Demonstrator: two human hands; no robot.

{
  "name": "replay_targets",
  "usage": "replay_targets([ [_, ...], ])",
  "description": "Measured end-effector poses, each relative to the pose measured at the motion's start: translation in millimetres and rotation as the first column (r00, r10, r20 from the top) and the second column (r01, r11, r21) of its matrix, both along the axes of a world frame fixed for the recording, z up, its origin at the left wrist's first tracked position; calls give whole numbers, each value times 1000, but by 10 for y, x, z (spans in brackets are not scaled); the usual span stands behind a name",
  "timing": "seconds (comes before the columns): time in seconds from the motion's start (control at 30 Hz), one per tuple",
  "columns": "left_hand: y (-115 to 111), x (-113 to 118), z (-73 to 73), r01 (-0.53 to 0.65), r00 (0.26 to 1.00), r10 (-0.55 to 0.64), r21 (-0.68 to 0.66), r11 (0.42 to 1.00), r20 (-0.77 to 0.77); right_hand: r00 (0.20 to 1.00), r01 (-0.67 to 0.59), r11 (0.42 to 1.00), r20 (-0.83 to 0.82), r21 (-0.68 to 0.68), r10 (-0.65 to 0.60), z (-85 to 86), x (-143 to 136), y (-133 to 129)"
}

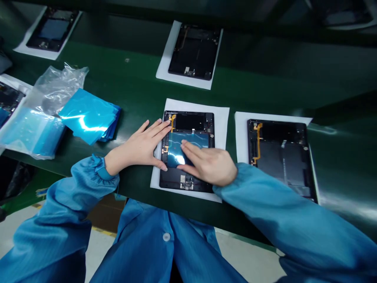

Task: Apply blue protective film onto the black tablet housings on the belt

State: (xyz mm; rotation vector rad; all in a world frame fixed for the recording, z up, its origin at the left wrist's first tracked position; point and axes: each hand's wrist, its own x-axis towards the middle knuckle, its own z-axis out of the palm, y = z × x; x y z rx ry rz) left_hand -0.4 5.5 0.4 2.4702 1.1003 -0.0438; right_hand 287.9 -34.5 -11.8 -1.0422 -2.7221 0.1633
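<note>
In front of me an opened tablet (pixel 173 179) lies on a white sheet (pixel 200 105), its circuit parts and an orange ribbon cable (pixel 172 122) showing. A shiny blue film sheet (pixel 173 147) lies flat across its middle. My left hand (pixel 143 145) rests spread at the tablet's left edge, fingertips near the cable and thumb near the lower left side. With its fingers stretched out, my right hand (pixel 207 161) presses on the blue film. Its palm covers the film's lower right part and some of the tablet's right side.
Left of me lie a stack of blue film sheets (pixel 88 116) and a clear plastic bag (pixel 35 125) with more film. Another opened tablet (pixel 277 157) sits to the right, partly behind my sleeve. Further tablets on white sheets lie at the back (pixel 194 51) and far left.
</note>
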Motion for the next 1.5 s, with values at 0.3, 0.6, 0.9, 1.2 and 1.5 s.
replay_targets([
  [0.3, 12, -25, -14, 7, 1000, -7, 6, 1000, 13, 989, -134, 991, 56, -30, 135, 70, -85, -313],
  [0.6, 29, -53, -35, 0, 1000, 0, 9, 1000, 23, 997, 67, 998, -40, -1, -67, -47, 578, 32],
  [0.9, 14, -66, -32, -10, 1000, 10, 10, 1000, -16, 993, -96, 995, -64, 16, 97, -123, 687, -24],
  [1.2, 408, 372, 278, -169, 981, 181, 155, 973, -66, 513, 505, 678, -446, -534, -733, -14, 640, 226],
  [1.5, 1122, 781, 68, -154, 988, 157, 181, 971, -4, 475, 431, 329, -99, -840, -874, 99, 597, -162],
])
